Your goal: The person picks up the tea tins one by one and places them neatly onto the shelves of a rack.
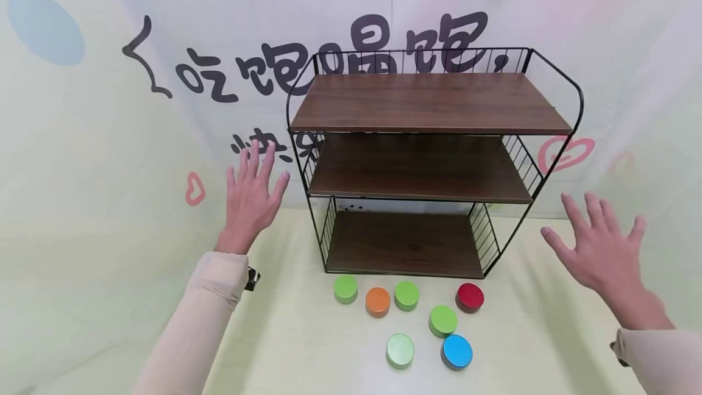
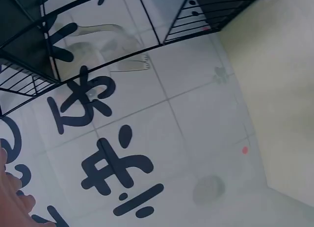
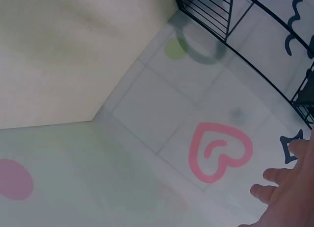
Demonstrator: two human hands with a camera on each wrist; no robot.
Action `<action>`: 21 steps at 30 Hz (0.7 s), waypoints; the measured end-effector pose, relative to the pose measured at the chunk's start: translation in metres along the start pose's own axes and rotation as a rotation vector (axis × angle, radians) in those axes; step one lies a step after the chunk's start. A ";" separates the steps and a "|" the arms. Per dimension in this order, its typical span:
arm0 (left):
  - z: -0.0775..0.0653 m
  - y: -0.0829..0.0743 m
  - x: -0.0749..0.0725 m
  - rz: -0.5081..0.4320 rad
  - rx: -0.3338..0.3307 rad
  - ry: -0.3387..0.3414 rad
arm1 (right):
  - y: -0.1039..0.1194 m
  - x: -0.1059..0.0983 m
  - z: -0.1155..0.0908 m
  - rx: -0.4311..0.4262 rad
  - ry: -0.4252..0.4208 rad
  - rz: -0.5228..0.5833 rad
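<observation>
My left hand [image 1: 251, 197] hovers left of a three-tier shelf rack [image 1: 411, 166] with brown wood boards and a black wire frame. Its fingers are spread and it holds nothing. On the rack's right side, my right hand [image 1: 603, 252] is also raised with fingers apart, touching nothing. In front of the rack lie several round tins: green ones [image 1: 345, 289], an orange one [image 1: 378, 302], a dark red one [image 1: 470, 297], a pale green one [image 1: 400, 350] and a blue one [image 1: 456, 352]. The blue tin sits close by a green tin [image 1: 443, 320]. In the wrist views only fingers show at the edge.
The rack stands on a pale table [image 1: 296, 334] against a whitish backdrop [image 1: 181, 5] printed with black characters, hearts and coloured dots. Backdrop sheets also rise on the left and right sides. The rack's side rails [image 2: 206, 16] are thin black wire.
</observation>
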State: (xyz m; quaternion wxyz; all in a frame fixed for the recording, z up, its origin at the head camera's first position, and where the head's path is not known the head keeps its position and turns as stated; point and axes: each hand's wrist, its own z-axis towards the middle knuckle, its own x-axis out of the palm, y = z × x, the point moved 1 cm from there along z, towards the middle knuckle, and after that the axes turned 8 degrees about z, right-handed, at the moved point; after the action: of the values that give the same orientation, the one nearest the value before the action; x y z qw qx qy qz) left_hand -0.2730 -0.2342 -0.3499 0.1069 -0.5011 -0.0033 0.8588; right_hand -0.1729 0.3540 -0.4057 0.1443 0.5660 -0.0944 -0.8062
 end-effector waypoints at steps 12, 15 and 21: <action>0.016 -0.025 -0.030 -0.394 0.025 -0.232 | 0.008 0.032 -0.022 -0.059 -0.010 0.030; 0.022 -0.032 -0.037 -0.499 0.115 -0.315 | 0.012 0.042 -0.026 -0.069 -0.017 0.056; 0.030 -0.045 -0.047 -0.631 0.189 -0.338 | 0.020 0.058 -0.038 -0.087 -0.059 0.108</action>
State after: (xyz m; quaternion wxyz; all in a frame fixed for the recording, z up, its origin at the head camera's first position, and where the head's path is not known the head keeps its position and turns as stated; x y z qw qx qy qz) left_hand -0.2681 -0.1956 -0.2893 0.4102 -0.3146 -0.0960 0.8506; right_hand -0.1528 0.3164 -0.4641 0.2091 0.5292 -0.0941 -0.8169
